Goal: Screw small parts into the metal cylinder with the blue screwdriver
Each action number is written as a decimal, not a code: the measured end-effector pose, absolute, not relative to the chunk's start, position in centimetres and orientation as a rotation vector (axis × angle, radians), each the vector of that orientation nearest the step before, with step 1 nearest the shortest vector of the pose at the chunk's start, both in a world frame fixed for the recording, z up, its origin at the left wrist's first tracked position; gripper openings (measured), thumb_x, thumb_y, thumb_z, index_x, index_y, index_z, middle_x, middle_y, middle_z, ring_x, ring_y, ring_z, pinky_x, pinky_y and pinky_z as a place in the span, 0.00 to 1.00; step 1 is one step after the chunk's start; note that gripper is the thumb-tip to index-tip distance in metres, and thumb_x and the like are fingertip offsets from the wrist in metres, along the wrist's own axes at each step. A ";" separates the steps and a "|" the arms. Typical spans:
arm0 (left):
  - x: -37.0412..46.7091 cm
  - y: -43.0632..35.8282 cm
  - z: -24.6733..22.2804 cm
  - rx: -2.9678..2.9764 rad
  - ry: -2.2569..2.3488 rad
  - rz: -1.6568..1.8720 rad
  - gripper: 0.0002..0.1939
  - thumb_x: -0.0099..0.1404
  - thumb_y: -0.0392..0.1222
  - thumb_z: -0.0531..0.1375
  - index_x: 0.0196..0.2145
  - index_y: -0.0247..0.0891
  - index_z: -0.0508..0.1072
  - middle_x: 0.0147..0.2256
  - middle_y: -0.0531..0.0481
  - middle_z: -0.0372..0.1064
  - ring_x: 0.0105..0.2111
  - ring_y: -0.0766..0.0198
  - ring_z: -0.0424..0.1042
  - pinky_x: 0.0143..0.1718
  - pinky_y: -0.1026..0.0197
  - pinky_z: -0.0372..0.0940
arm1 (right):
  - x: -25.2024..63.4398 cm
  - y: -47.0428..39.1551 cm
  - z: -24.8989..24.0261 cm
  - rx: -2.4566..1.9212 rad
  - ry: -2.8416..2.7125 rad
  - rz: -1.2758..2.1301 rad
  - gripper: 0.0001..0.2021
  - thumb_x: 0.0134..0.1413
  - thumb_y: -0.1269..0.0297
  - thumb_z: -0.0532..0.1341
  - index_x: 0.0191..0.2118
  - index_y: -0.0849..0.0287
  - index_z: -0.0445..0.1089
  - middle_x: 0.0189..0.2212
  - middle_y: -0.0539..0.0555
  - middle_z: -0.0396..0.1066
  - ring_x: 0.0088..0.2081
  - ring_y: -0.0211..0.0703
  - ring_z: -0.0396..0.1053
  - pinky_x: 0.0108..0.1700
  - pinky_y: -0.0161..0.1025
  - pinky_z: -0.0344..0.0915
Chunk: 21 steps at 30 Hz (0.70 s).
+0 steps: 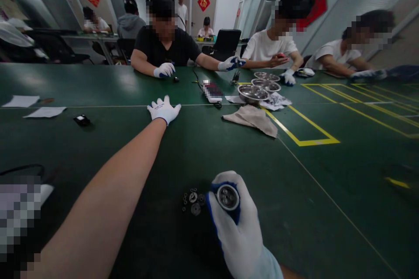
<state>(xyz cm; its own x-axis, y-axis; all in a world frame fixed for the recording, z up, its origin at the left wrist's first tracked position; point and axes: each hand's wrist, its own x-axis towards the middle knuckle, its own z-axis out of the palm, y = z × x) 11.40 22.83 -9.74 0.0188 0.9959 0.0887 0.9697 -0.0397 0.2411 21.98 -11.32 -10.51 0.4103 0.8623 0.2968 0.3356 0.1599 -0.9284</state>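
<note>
My left hand point(164, 110), in a white glove, is stretched far forward over the green table with its fingers spread and nothing in them. My right hand point(242, 222), in a white glove with a blue palm, is closed around a round metal housing point(228, 197). The housing's open end faces up, and small round parts or holes show inside its light rim. Just left of that hand lie several small metal gears point(195, 208) and several little rings point(185, 197) on the table.
A beige cloth point(253, 120) lies ahead, near stacked metal bowls point(253, 93) and a blurred device point(212, 91). Yellow tape point(319, 142) marks the green table point(310, 226). Left are papers point(46, 112) and a small black object point(82, 120). Gloved co-workers point(163, 45) sit opposite.
</note>
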 end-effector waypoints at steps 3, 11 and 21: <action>11.3 23.2 -9.9 2.337 1.909 0.281 0.39 0.71 0.62 0.47 0.69 0.33 0.62 0.72 0.32 0.51 0.71 0.37 0.51 0.70 0.39 0.47 | 22.1 -11.4 -10.3 -1.434 -1.117 0.537 0.04 0.63 0.59 0.61 0.41 0.51 0.67 0.34 0.55 0.72 0.34 0.50 0.71 0.34 0.46 0.69; 10.5 19.0 -10.2 2.481 1.602 0.301 0.35 0.74 0.58 0.48 0.68 0.32 0.64 0.72 0.38 0.54 0.71 0.47 0.54 0.71 0.49 0.49 | 23.1 -9.7 -10.4 -1.419 -1.082 0.535 0.05 0.60 0.59 0.61 0.39 0.52 0.67 0.31 0.52 0.71 0.34 0.47 0.71 0.34 0.44 0.69; 8.7 8.2 -10.2 2.592 1.274 0.388 0.26 0.74 0.50 0.51 0.62 0.38 0.73 0.66 0.46 0.66 0.67 0.57 0.64 0.69 0.55 0.55 | 23.9 -7.8 -11.4 -1.326 -1.113 0.461 0.07 0.59 0.58 0.63 0.38 0.54 0.67 0.31 0.52 0.73 0.34 0.47 0.71 0.37 0.44 0.68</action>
